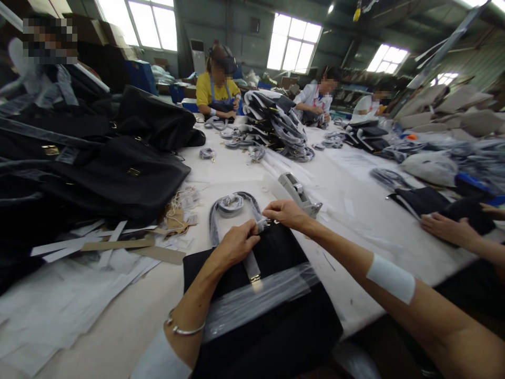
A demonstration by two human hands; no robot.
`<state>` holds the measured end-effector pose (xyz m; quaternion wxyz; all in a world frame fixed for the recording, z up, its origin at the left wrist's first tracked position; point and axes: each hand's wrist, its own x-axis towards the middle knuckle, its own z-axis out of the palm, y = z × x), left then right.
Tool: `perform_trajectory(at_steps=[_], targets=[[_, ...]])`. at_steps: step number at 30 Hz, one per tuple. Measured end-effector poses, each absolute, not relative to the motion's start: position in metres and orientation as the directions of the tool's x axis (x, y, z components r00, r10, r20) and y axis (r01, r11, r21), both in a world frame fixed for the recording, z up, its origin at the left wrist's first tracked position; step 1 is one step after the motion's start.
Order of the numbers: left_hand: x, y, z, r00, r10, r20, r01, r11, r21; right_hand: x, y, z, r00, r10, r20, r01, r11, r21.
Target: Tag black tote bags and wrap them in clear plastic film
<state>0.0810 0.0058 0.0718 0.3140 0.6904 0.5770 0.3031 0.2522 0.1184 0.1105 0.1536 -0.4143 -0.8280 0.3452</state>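
A black handbag (272, 321) lies flat on the table in front of me, with a clear plastic band (260, 300) across it and a gold clasp (255, 279) on its strap. Its plastic-wrapped handle (215, 221) loops out beyond the top edge. My left hand (240, 243) is closed around the wrapped handle's end at that edge. Close beside it, the fingers of my right hand (287, 213) are pinched together over a small metal fitting; whatever sits between the fingertips is hidden. A small coiled, wrapped strap (231, 204) rests inside the handle loop.
A grey tape dispenser (294, 189) stands just past my right hand. Black bags (150, 173) are heaped at left, above paper strips (118, 245) and tags. More bags (272, 121) are stacked mid-table. A co-worker's hands (450, 231) rest on a black piece at right. Other people work opposite.
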Motion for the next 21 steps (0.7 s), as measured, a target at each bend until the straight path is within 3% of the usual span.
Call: perform_trajectory(at_steps=[4, 7, 11, 14, 17, 19, 21], targets=[[0.081, 0.006, 0.073, 0.121, 0.981, 0.154, 0.583, -0.196, 0.788, 0.246, 0.116, 0.11, -0.706, 0.695, -0.138, 0.444, 0.281, -0.851], [0.081, 0.006, 0.074, 0.101, 0.968, 0.228, 0.566, -0.245, 0.787, 0.241, 0.118, 0.108, -0.78, 0.587, -0.217, 0.461, 0.304, -0.834], [0.083, 0.005, 0.074, 0.119, 0.985, 0.124, 0.587, -0.171, 0.791, 0.237, 0.129, 0.107, -0.814, 0.443, -0.377, 0.544, 0.353, -0.761], [0.081, 0.004, 0.075, 0.107, 0.993, 0.051, 0.598, -0.105, 0.794, 0.238, 0.137, 0.111, -0.852, 0.318, -0.416, 0.504, 0.284, -0.816], [0.079, 0.005, 0.075, 0.109, 0.994, 0.032, 0.606, -0.092, 0.79, 0.242, 0.14, 0.117, -0.841, 0.443, -0.311, 0.448, 0.247, -0.859], [0.079, 0.006, 0.076, 0.125, 0.992, 0.015, 0.615, -0.09, 0.783, 0.246, 0.138, 0.117, -0.803, 0.536, -0.259, 0.462, 0.288, -0.839], [0.08, 0.007, 0.075, 0.147, 0.989, 0.009, 0.617, -0.098, 0.781, 0.249, 0.134, 0.114, -0.793, 0.547, -0.268, 0.505, 0.345, -0.791]])
